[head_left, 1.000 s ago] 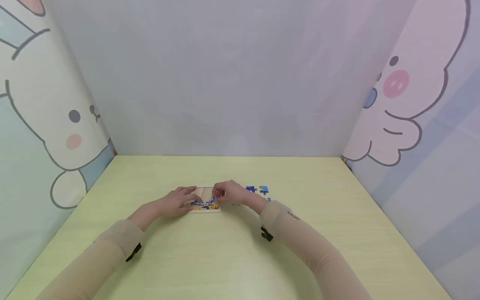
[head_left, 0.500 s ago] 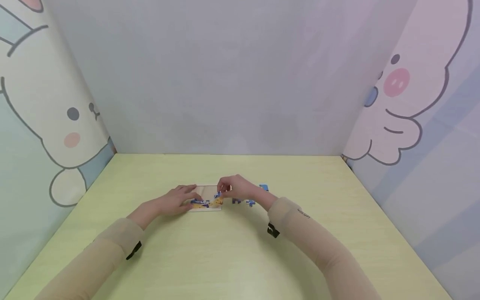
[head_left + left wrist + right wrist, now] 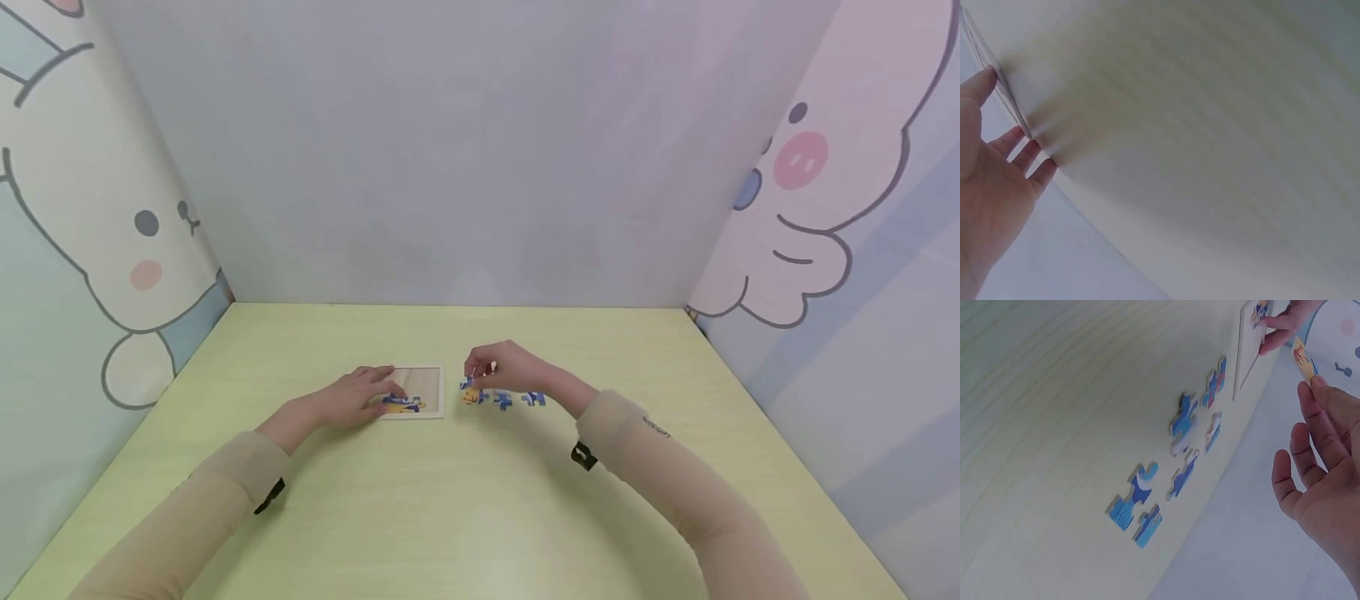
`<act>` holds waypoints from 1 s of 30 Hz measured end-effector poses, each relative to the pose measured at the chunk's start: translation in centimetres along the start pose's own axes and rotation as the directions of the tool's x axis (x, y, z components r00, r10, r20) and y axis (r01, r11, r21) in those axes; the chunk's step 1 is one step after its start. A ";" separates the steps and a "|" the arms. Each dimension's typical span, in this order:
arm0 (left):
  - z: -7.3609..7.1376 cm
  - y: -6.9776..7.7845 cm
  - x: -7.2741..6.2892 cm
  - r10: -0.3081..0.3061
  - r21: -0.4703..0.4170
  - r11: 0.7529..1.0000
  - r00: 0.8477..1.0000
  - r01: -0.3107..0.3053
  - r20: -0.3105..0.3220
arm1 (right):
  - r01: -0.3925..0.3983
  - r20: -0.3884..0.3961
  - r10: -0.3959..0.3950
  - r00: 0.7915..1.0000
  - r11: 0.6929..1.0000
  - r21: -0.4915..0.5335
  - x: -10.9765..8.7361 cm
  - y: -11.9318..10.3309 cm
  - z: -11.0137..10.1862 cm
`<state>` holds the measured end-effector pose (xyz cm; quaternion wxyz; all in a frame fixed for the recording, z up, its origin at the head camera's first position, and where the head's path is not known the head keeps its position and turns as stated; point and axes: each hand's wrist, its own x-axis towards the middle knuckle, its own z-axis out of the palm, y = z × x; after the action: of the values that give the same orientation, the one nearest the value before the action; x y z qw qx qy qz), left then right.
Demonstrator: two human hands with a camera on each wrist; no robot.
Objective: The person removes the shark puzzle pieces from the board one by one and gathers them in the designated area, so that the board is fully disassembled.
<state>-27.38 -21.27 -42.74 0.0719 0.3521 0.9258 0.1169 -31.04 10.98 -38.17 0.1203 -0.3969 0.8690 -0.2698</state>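
The pale tabletop (image 3: 420, 517) runs back to a straight far edge where the grey wall (image 3: 450, 167) rises, and its left and right edges slant outward toward the near side, along walls with cartoon figures. A broad stretch of wood lies on the near side of the hands, another strip lies between the hands and the far edge, and a wide stretch lies right of the right hand (image 3: 512, 367); on the left, the room between the left hand (image 3: 347, 401) and the table's left edge is wide too. The wooden puzzle tray (image 3: 441, 392) lies flat, left of the middle of the table and well apart from every edge. Inside it, joined pieces (image 3: 405, 406) in blue and yellow sit in the near part, while bare base shows in the far and right parts. The left hand rests on the tray's left side, fingers spread, one fingertip reaching over the joined pieces. The right hand, just right of the tray, pinches a yellow piece (image 3: 1302, 361) with a reddish mark between thumb and forefinger, its other fingers loosely bent. Mostly blue loose pieces (image 3: 502, 402) lie on the table right of the tray, near the right hand, some partly hidden by it in the head view
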 end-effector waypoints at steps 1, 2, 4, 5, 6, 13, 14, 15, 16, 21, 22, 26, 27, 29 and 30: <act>0.0 0.0 0.0 -0.002 0.001 1.000 1.000 0.002 0.000 | 0.002 -0.004 -0.002 1.000 1.000 0.003 -0.3 0.1 -0.2; 0.0 0.0 0.0 -0.005 0.000 1.000 1.000 0.005 0.001 | 0.000 -0.008 0.000 1.000 1.000 0.006 -0.6 0.2 -0.3; 0.1 0.0 0.0 -0.007 0.000 1.000 1.000 0.007 0.001 | -0.005 -0.013 0.006 1.000 1.000 0.004 -1.1 0.4 -0.6; 0.1 0.0 0.0 -0.009 -0.002 1.000 1.000 0.009 0.002 | -0.010 -0.015 0.010 1.000 1.000 -0.001 -1.4 0.5 -0.8; 0.2 -0.1 0.0 -0.009 -0.002 1.000 1.000 0.009 0.001 | -0.012 -0.018 0.012 1.000 1.000 -0.007 -1.7 0.5 -0.9; 0.3 -0.3 0.1 -0.001 -0.008 1.000 1.000 0.001 -0.007 | -0.011 -0.028 0.011 1.000 1.000 -0.019 -4.0 0.8 -1.7; 0.4 -0.3 0.1 0.000 -0.007 1.000 1.000 0.000 -0.008 | -0.020 -0.027 0.019 0.999 1.000 -0.023 -4.3 0.9 -1.7; 0.3 -0.3 0.1 -0.003 -0.009 1.000 1.000 0.003 -0.004 | -0.025 -0.025 0.024 0.999 0.999 -0.027 -4.6 1.0 -1.7; 0.3 -0.4 0.1 -0.006 -0.010 1.000 1.000 0.006 0.000 | -0.029 -0.021 0.028 0.999 0.999 -0.028 -4.9 1.1 -1.8; 0.1 -0.2 0.0 -0.014 -0.020 1.000 1.000 0.015 0.014 | -0.036 0.008 0.037 0.999 0.999 -0.014 -6.6 1.7 -1.9; 0.1 -0.2 0.0 -0.015 -0.022 1.000 1.000 0.016 0.016 | -0.037 0.013 0.037 0.999 0.999 -0.008 -6.8 1.8 -1.9; -0.1 0.0 0.0 -0.017 -0.031 0.999 1.000 0.018 0.023 | -0.037 0.026 0.037 0.999 0.999 -0.001 -7.9 2.4 -1.9; -0.1 0.0 0.0 -0.016 -0.032 0.999 1.000 0.017 0.024 | -0.038 0.027 0.038 0.999 0.999 -0.002 -8.2 2.6 -1.9; -0.2 0.0 0.0 -0.013 -0.033 0.999 1.000 0.014 0.024 | -0.038 0.032 0.039 0.999 0.999 -0.013 -8.7 2.9 -1.8; -0.2 0.0 0.1 -0.012 -0.034 0.999 1.000 0.013 0.024 | -0.037 0.036 0.038 0.999 0.999 -0.021 -8.9 3.1 -1.8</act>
<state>-27.43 -21.22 -42.58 0.0898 0.3465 0.9249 0.1282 -27.92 20.04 -38.52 0.1370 -0.3865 0.8768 -0.2512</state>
